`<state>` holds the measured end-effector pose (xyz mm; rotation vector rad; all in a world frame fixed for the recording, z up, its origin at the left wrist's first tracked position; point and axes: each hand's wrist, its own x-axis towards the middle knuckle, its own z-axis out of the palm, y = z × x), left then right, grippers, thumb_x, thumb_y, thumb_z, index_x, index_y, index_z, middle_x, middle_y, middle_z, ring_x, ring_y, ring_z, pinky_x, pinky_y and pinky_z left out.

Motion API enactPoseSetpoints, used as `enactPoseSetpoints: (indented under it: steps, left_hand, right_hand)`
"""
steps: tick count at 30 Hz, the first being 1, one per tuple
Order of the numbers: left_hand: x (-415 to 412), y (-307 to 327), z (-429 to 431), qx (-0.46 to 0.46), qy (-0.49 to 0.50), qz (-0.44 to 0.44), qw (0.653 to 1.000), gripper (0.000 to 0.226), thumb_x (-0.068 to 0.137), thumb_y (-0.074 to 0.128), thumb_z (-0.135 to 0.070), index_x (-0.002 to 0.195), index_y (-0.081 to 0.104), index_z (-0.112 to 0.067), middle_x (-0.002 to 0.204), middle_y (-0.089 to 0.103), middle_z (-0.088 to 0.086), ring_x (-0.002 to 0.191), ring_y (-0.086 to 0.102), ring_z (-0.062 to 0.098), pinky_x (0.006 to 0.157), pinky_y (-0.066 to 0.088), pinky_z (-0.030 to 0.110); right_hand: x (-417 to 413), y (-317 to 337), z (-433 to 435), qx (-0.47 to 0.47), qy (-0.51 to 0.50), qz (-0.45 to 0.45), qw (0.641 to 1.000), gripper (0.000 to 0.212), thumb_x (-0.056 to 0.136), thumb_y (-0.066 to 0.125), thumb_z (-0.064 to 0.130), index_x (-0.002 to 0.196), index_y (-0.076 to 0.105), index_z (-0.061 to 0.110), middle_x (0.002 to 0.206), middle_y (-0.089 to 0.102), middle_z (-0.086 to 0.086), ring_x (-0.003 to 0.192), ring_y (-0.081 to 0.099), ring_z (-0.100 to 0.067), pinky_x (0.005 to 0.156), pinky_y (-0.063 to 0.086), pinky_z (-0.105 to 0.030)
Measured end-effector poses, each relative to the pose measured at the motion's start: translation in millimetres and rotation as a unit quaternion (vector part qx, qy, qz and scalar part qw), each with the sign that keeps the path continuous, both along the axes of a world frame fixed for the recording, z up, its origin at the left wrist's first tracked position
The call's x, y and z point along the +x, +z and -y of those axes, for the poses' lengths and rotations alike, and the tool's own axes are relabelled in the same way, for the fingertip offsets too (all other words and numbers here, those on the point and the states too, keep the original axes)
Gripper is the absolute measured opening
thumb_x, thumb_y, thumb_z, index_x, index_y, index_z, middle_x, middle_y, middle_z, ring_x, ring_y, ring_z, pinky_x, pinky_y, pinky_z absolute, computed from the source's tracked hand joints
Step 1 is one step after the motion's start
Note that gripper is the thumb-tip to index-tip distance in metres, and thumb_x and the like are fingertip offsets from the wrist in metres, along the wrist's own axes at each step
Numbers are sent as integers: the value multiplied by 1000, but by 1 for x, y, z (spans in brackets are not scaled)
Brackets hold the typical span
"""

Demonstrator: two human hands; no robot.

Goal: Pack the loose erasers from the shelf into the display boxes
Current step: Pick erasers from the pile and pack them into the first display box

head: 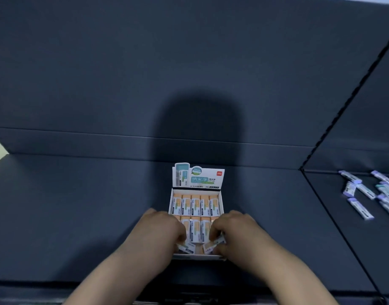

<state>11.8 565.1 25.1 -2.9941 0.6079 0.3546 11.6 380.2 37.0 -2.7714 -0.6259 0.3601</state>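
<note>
left hand (160,230): curled, pinching left eraser (186,248) at display box (198,257) front | right hand (235,232): curled, pinching right eraser (211,246) there | loose erasers (365,194): well right of box

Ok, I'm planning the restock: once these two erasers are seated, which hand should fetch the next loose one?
Probably the right hand. The loose erasers lie on the shelf right of the display box; the left hand would have to cross the box. Each hand now grips an orange eraser.

Open shelf surface (79,205) left of the display box (198,257), upright lid flap (198,176) behind, loose erasers (365,191) well right.
</note>
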Motion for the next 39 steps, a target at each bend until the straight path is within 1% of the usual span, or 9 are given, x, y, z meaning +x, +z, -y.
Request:
enactPoseSetpoints:
  steps: [4, 7, 12, 16, 21, 28, 32, 36, 39]
  left_hand:
    - [0, 6, 9, 53, -13, -8, 998, 40, 84, 49, -1, 110, 65, -27, 105, 60, -4, 94, 52, 20, 76, 27, 24]
    - [1, 5, 11, 66, -21, 4, 998, 31, 83, 50, -2, 100, 66, -23, 90, 55, -4, 80, 45, 19, 75, 23, 25]
    - [3, 2, 12, 54, -22, 30, 998, 19, 86, 54, -12, 96, 65, -23, 86, 55, -5, 78, 46, 18, 75, 20, 27]
    - [1, 0, 12, 43, -24, 36, 998, 19, 87, 52, -13, 99, 64, -23, 100, 63, -2, 93, 56, 20, 78, 20, 28]
    - [1, -3, 9, 18, -20, 41, 999, 24, 87, 52, -11, 102, 64, -24, 104, 62, -3, 98, 55, 20, 78, 19, 29]
    - [2, -6, 7, -17, -23, 43, 999, 18, 87, 54, -15, 99, 64, -24, 103, 62, -3, 99, 53, 19, 82, 25, 30]
    - [5, -9, 1, -67, -30, 15, 997, 17, 88, 58, -24, 102, 67, -27, 107, 63, -5, 105, 52, 17, 89, 33, 28]
    - [0, -11, -11, -246, -20, 4, 969, 22, 91, 57, -33, 109, 68, -29, 107, 62, -13, 105, 49, 6, 90, 41, 23]
    - [2, -12, -23, -337, 52, 76, 937, 30, 94, 53, -32, 123, 60, -28, 99, 53, -14, 95, 46, 1, 83, 39, 16]
  right_hand:
    - [0, -2, -1, -15, -19, -18, 1000, 33, 82, 61, 18, 113, 60, 31, 120, 56, 5, 115, 47, -15, 98, 40, -28]
    - [3, -2, -3, -53, -18, -21, 998, 33, 83, 61, 17, 113, 60, 31, 121, 53, 0, 113, 49, -20, 97, 41, -28]
    - [6, -1, -11, -120, 30, -6, 992, 25, 84, 59, 14, 107, 62, 21, 114, 56, -6, 109, 50, -25, 91, 41, -31]
    - [12, -3, -14, -148, 42, -21, 988, 22, 83, 60, 19, 104, 64, 19, 112, 58, -8, 108, 49, -26, 87, 41, -31]
    - [13, -13, -16, -161, 12, -32, 986, 14, 80, 56, 15, 88, 67, 9, 88, 45, -9, 96, 53, -27, 71, 35, -25]
    - [15, -15, -26, -197, -7, -48, 979, 21, 82, 56, 7, 100, 66, 8, 106, 57, -12, 104, 54, -27, 77, 42, -25]
    - [8, -15, -15, -110, -25, -6, 994, 14, 83, 56, 18, 91, 67, 13, 87, 54, -2, 85, 54, -21, 80, 45, -25]
    - [4, -21, -6, 19, -80, -3, 997, 6, 77, 64, 16, 77, 69, 12, 89, 64, -7, 83, 62, -22, 77, 52, -30]
    - [3, -21, 0, 115, -172, 85, 975, 18, 82, 68, 26, 99, 68, 23, 87, 53, 8, 77, 54, -8, 76, 44, -20]
